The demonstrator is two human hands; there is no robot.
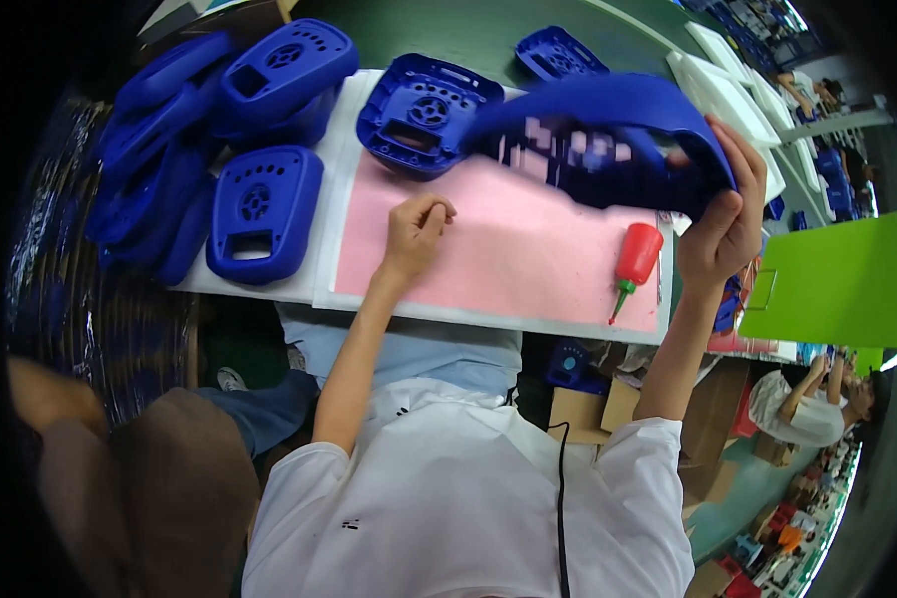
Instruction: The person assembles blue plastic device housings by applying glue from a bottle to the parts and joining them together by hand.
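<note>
My right hand (725,214) grips one end of a blue plastic housing shell (608,130), raised above the right part of the table and slightly blurred. Its hollow inside faces toward me. Over the pink mat (508,249), my left hand (418,236) is closed with its fingertips pressed together; what they hold, if anything, is too small to make out. Just beyond it a second blue shell (429,112) lies with its ribbed inside up. A red squeeze bottle (639,251) with a green nozzle lies on the mat's right side, nozzle toward me.
Several blue shells (159,149) are piled at the left, with one shell (266,214) lying at the table's left end. Another shell (560,53) sits at the far side. A bright green panel (837,284) stands at right. A person's arm (55,394) shows at lower left.
</note>
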